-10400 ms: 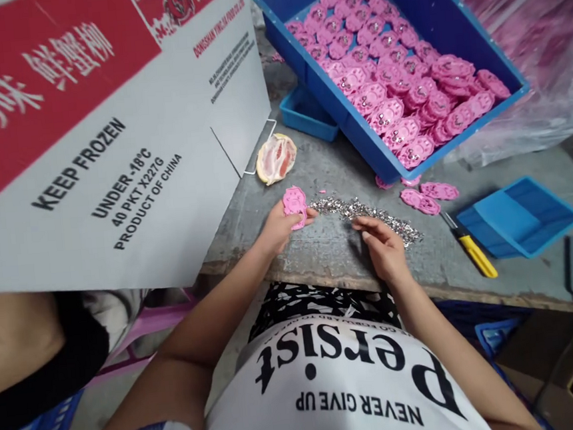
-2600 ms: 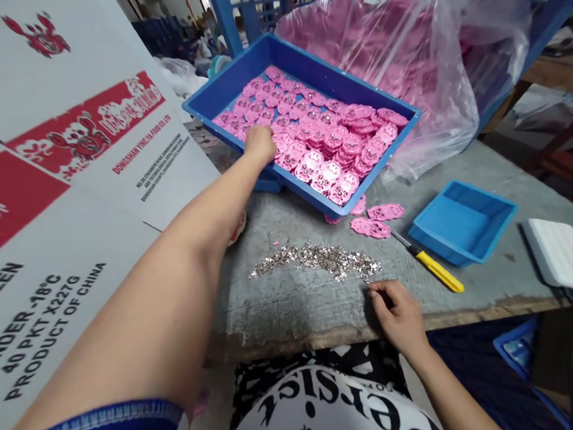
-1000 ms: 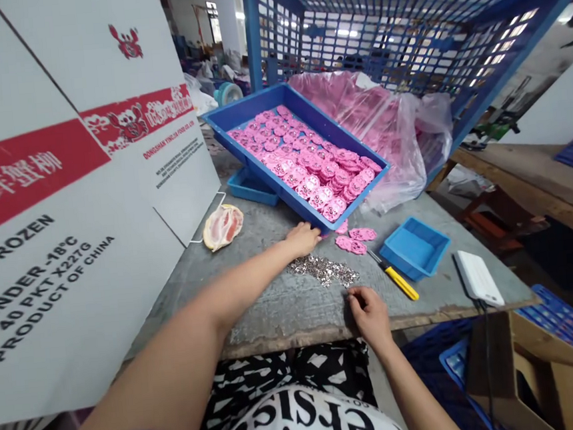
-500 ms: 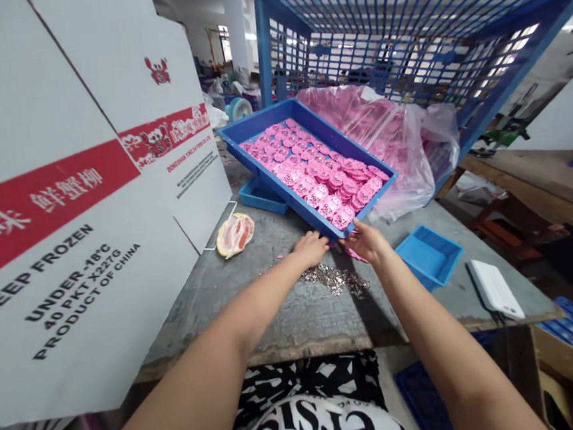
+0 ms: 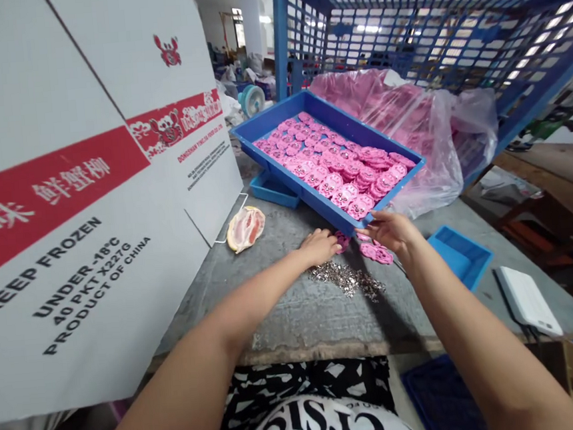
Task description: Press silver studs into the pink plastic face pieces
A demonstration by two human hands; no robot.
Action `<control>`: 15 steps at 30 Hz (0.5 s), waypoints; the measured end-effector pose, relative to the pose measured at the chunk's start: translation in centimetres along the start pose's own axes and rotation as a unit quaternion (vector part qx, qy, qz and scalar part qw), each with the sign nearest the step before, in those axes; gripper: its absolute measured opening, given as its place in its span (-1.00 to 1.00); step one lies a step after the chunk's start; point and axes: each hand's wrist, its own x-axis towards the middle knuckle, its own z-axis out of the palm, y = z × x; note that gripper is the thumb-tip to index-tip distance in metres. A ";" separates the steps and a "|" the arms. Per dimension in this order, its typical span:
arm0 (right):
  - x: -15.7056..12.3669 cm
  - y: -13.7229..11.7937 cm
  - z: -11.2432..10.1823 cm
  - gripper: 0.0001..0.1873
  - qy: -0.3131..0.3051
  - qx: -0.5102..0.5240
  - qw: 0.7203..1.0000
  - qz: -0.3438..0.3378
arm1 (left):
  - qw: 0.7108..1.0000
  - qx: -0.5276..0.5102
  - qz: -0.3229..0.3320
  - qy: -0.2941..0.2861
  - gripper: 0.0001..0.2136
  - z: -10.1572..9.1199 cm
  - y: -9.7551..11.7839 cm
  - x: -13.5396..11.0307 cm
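As the blue tray sits mid-frame, the right hand pinches its near corner, the left hand lies by a pink piece, grip impossible to tell; best hold that corner steady, clear of the silvery pile below centre

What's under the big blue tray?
Partly in view: a small blue tray at its left side, and pink pieces at the near corner, between the left hand and right hand. Everything farther under is covered by the big blue tray.
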 end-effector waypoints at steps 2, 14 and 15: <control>-0.1 -0.1 0.1 -0.79 0.009 -0.010 1.000 0.007 | 0.999 -0.035 0.006 -0.003 -0.63 -0.3 -0.4 0.0; -1.2 1.2 1.4 -0.84 0.025 -0.014 1.000 -0.005 | 0.891 -0.419 -0.114 0.135 -0.69 -0.4 0.1 0.5; -1.2 1.3 1.3 -0.83 0.027 -0.007 1.000 -0.007 | 0.868 -0.449 -0.139 0.159 -0.63 -0.3 0.5 0.7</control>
